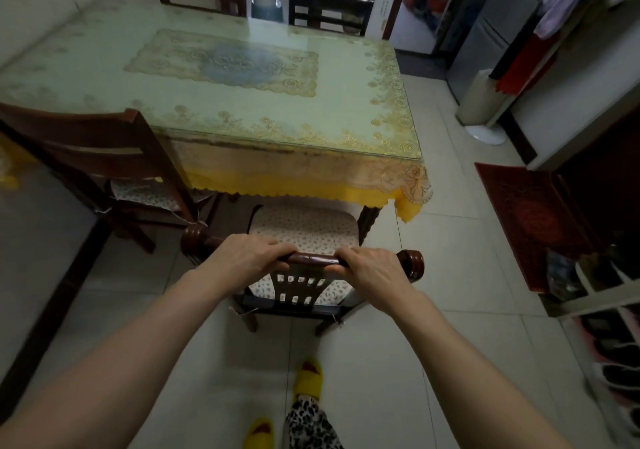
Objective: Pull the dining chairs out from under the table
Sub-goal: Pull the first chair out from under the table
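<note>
One dining chair (304, 241) is sitting half under the counter (221, 78), its top rail lying under curled fingers (287, 253); left hand (242, 258) and right hand (374, 272) are both gripping that rail, palms down.

Pale floor tiles (433, 275), a red mat (530, 220), a shoe rack (602, 310) and a grey fridge (498, 29) in dim light

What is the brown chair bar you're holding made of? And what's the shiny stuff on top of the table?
The dark reddish-brown top rail of the chair, gripped by the left hand and right hand, looks like varnished wood: it gleams and has turned knobs at its ends. The clear sheet over the table seems to be glass, with reflections and a see-through edge above the yellow lace-patterned cloth.
</note>
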